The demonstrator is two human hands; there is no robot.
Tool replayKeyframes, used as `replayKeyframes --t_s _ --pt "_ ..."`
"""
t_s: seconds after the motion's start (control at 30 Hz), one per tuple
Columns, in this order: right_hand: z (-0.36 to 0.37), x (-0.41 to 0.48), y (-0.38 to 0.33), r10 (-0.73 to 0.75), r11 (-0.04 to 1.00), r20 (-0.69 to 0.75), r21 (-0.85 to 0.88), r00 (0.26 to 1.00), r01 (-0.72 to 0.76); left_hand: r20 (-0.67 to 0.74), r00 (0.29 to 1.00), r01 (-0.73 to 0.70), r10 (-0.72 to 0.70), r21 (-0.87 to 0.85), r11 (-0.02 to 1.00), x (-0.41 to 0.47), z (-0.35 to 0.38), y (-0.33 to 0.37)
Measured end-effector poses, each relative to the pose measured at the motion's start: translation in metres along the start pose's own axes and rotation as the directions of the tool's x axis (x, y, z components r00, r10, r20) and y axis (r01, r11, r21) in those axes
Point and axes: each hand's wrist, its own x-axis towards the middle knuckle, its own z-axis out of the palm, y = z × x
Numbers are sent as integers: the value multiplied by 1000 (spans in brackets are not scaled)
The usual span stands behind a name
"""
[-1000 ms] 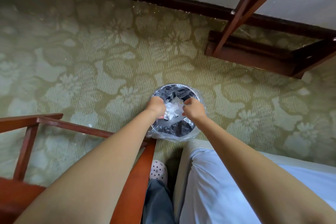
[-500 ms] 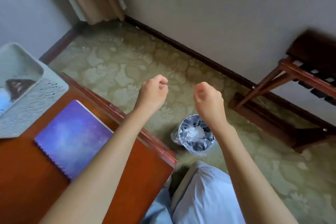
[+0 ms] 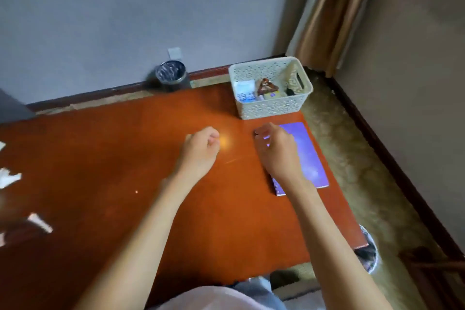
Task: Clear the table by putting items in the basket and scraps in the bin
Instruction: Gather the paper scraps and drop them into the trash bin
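Observation:
A white perforated basket (image 3: pixel 271 108) stands at the far right corner of the orange-brown table (image 3: pixel 125 158), with several small items inside. A purple notebook (image 3: pixel 305 158) lies just in front of it. My right hand (image 3: pixel 275 151) hovers over the notebook's left edge, fingers curled, nothing visibly held. My left hand (image 3: pixel 201 150) is a loose empty fist over the bare table middle. The lined bin (image 3: pixel 371 257) peeks out on the floor past the table's right front corner. White paper scraps (image 3: pixel 8 177) lie at the table's left edge.
A second small dark bin (image 3: pixel 171 74) stands by the far wall beyond the table. A small pinkish tube (image 3: pixel 40 223) lies at the table's left. A curtain (image 3: pixel 327 15) hangs in the room corner. Patterned carpet runs along the right.
My view swung from the floor bin up and left onto the table. Both hands left the bin, empty, and now hang over the table, the right one above the notebook.

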Motion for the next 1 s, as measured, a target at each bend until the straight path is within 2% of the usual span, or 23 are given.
replayKeyframes --t_s 0.1,0.2,0.37,0.5,0.63,0.8,1.0 --pt "71 -8 -54 -81 994 167 -53 983 90 -58 988 143 -143 -4 990 -17 -41 -80" --pt "147 -23 -102 -118 984 336 -90 935 156 -72 961 267 -266 8 964 -39 -73 -161" --pt "265 -63 -169 -61 975 576 -140 816 172 -23 896 444 -444 6 896 -71 -113 -285" --pt "346 -90 -214 29 970 701 -193 712 150 3 836 548 -548 -28 836 -89 -139 -366" --pt "406 -104 -253 73 956 757 -239 649 172 5 785 619 -619 -50 784 -97 -162 -427" --pt "451 -105 -275 76 894 769 -334 635 298 -72 728 674 -682 -107 731 -95 -172 -477" --pt "470 -100 -276 112 845 743 -421 660 330 -12 756 654 -654 -16 756 -87 -166 -503"
